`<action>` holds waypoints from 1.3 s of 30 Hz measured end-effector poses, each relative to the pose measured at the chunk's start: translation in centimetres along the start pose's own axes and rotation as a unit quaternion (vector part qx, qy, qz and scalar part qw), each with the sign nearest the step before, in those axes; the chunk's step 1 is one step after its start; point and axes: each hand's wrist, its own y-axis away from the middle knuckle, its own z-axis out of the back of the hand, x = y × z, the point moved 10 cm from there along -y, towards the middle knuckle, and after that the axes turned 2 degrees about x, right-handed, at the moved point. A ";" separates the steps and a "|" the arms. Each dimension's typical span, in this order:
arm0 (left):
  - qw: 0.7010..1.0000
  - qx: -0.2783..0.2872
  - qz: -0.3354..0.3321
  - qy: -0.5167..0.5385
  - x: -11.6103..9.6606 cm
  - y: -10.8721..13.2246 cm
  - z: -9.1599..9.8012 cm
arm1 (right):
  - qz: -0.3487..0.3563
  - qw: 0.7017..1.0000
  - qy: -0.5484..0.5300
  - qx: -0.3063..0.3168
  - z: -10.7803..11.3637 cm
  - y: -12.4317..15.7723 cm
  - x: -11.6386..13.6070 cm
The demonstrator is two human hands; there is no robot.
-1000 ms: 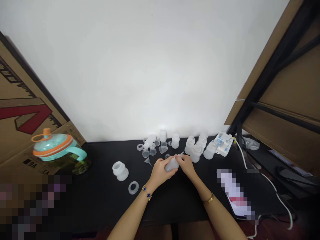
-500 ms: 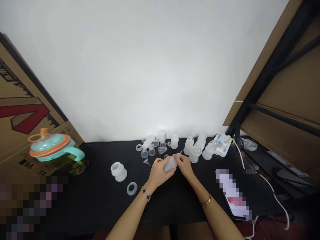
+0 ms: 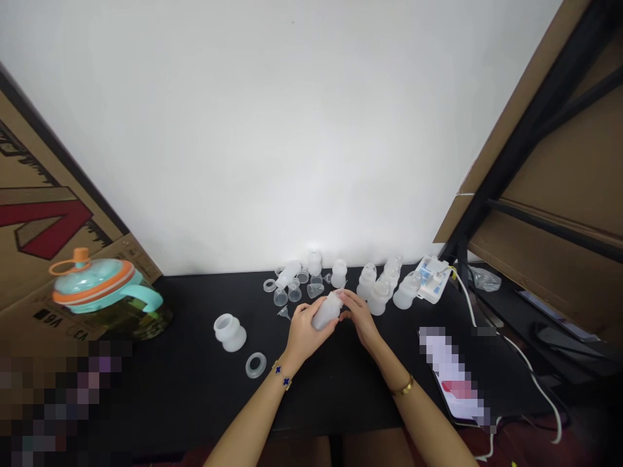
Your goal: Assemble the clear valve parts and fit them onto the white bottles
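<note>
My left hand (image 3: 302, 329) is wrapped round a small frosted plastic bottle (image 3: 327, 310), held tilted above the black table (image 3: 195, 383). My right hand (image 3: 357, 315) touches the bottle's upper end with its fingertips pinched there. Just beyond the hands lies a cluster of clear caps and small funnels (image 3: 294, 288). Several more frosted bottles (image 3: 384, 285) stand to the right of it. A squat bottle (image 3: 228, 331) and a loose ring (image 3: 256, 365) lie to the left of my left wrist.
A teal and orange lidded jug (image 3: 104, 295) stands at the left by cardboard boxes (image 3: 39, 220). A white power strip (image 3: 431, 280) with a cable sits at the back right. A phone (image 3: 455, 379) lies at the right. A dark shelf frame (image 3: 525, 143) rises on the right.
Both hands have lifted the bottle slightly up and away, tilting it more upright. My right fingers have shifted along its upper end.
</note>
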 end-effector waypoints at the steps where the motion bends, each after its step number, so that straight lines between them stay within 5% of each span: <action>1: 1.000 0.002 0.000 -0.003 0.0 0.0 0.0 | 0.003 1.000 0.000 -0.006 0.2 0.0 0.0; 21: 0.995 0.001 -0.077 -0.064 -1.5 0.1 -0.3 | 0.056 0.995 0.081 -0.025 1.1 -0.3 1.2; 39: 0.995 -0.001 -0.067 -0.070 -1.4 0.2 -0.1 | 0.017 1.000 -0.003 -0.023 0.7 -0.2 0.1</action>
